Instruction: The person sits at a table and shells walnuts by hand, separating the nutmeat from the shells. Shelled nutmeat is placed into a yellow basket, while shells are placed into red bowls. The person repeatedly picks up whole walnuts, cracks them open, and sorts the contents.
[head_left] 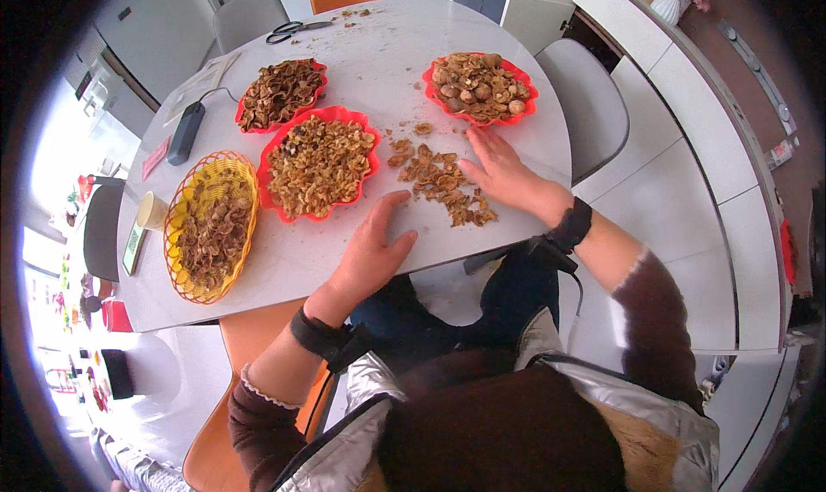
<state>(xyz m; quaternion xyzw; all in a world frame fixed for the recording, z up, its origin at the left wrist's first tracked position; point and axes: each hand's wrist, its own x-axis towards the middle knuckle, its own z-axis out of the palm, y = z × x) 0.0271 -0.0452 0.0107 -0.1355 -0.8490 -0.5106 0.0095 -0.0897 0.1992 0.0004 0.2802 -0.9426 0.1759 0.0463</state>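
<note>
Between my two hands, a loose patch of brown walnut shell pieces point(442, 181) lies on the white table point(387, 59). My left hand point(371, 250) is by the table's near edge, left of the pieces, thumb and fingers apart and nothing held. To their right, my right hand point(506, 175) reaches forward, its thumb beside the pieces and its fingertips close to a red scalloped plate point(530, 110) of whole walnuts and shells point(481, 88). Walnut kernels point(321, 163) fill another red scalloped plate point(374, 163), left of the patch.
Dark shells point(281, 95) heap on a third red plate point(324, 82). At left stand a yellow woven basket point(171, 253) of fragments, a paper cup point(151, 211), a phone point(133, 250) and a black device point(187, 133) with a cable. Scissors point(293, 31) lie at the far edge.
</note>
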